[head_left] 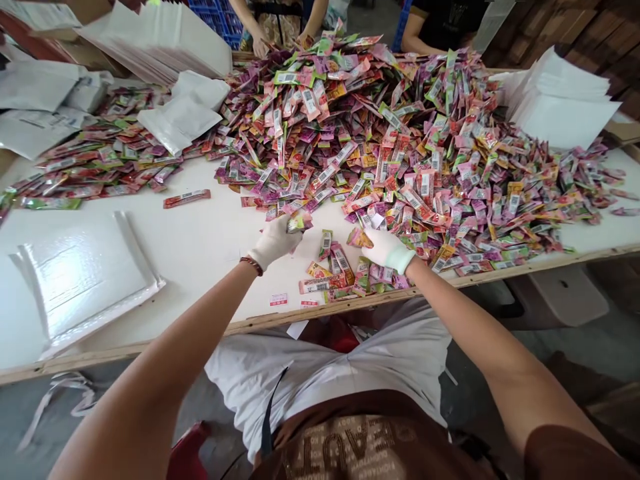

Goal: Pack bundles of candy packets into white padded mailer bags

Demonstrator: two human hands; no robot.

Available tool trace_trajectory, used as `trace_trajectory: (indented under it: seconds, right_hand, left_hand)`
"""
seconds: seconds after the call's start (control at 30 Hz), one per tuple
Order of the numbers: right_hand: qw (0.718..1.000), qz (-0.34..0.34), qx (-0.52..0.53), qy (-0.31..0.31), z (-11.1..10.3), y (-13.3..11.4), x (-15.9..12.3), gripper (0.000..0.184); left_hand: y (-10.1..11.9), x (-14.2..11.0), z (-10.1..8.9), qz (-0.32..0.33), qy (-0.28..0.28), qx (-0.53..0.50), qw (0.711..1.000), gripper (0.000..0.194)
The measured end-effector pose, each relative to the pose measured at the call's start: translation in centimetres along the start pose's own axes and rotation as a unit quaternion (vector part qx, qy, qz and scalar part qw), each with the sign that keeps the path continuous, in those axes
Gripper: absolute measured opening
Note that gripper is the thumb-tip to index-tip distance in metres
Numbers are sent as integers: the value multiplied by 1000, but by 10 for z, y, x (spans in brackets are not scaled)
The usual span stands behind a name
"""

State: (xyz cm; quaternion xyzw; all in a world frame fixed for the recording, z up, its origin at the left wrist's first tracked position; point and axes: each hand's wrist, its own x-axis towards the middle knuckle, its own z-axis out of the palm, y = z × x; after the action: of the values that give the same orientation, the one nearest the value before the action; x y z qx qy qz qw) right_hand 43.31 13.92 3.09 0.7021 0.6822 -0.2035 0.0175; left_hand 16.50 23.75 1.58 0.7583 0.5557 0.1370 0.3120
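Note:
My left hand point(275, 243), in a white glove, is closed around a few small snack sachets point(300, 222) just left of the big pile. My right hand point(385, 249), gloved too, grips an orange-and-pink sachet point(359, 237) at the pile's front edge. Between my hands and the table edge lies a loose group of sachets point(340, 267), pink, green and orange with barcodes. The large heap of sachets point(370, 127) rises beyond both hands. One red sachet point(187, 199) rests alone to the left.
White padded mailers point(95, 273) lie flat at the left front. More mailers stand in stacks, one at the back left point(160, 43) and one at the right point(560, 100). Across the table are another person's hands point(260, 45). The wooden table edge point(240, 327) runs before me.

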Motion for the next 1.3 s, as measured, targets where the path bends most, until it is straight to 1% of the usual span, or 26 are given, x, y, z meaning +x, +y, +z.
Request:
trace_trajectory:
  seconds: [0.03,0.1,0.13,0.2,0.27,0.33,0.4,0.47,0.53,0.63,0.67,0.73,0.8,0.83,0.9,0.93,1.0,1.07,1.13,1.17,1.23,1.3]
  right_hand:
    - [999,-4,32,16,-2,-2,-2,39]
    - [996,-20,81,27,0,-11,-3,47]
    - [996,-23,89,19,3,-16,-2,48]
    - [998,-5,61,-13,11,-29,3,50]
    - [998,22,9,-53,20,-39,9,57]
    - [995,20,-14,-92,26,-43,15,54]
    - [993,5,4,-121,29,-41,19,41]
    - [992,-5,40,-123,29,-34,20,30]
    - [992,-3,83,-94,26,-25,18,27]
    - [984,-34,176,-15,15,-11,8,33]
    - [977,-52,205,18,8,-7,3,34]
    - [965,-89,232,84,-8,-2,-8,33]
    - [961,-120,214,125,-24,0,-17,34]
    - [965,-134,189,124,-29,0,-20,37]
    - [978,-156,111,86,-31,-1,-23,45]
    - [983,-167,60,55,-27,-2,-22,49]
    - [981,-187,-49,-6,-12,-5,-16,51]
    - [972,-187,-134,-42,6,-7,-7,42]
    - [968,-178,-172,-49,19,-7,0,30]
    - [966,-179,-179,-44,22,-7,3,26]
    - [964,-195,-180,-24,19,-7,2,25]
    - [968,-195,-157,0,8,-8,-5,27]
  left_hand:
    - [-1,-9,-6,35,-9,-41,998,26]
    - [0,-29,-11,118,-56,-93,987,30]
    - [2,-39,-9,154,-83,-94,980,32]
    - [6,-58,5,199,-127,-51,970,32]
    - [9,-73,25,202,-159,12,966,32]
    - [12,-84,41,183,-177,56,966,35]
    - [10,-89,48,169,-172,83,967,37]
    - [4,-89,43,172,-156,110,967,33]
    - [-5,-87,30,186,-121,128,967,24]
    - [-15,-86,7,228,-69,84,968,15]
    - [-15,-86,2,244,-67,62,966,14]
    - [-11,-86,-2,271,-87,39,958,15]
    - [0,-85,4,296,-120,47,947,19]
    - [6,-83,10,308,-137,58,940,21]
    - [16,-78,24,329,-168,90,925,26]
    - [19,-76,31,334,-180,110,919,27]
    - [20,-74,43,328,-195,152,912,27]
    - [13,-76,48,315,-196,188,909,27]
    - [0,-83,48,302,-183,205,913,32]
    - [-7,-87,46,290,-169,202,920,35]
    - [-25,-94,37,254,-124,176,943,41]
    - [-41,-98,22,215,-79,137,964,39]
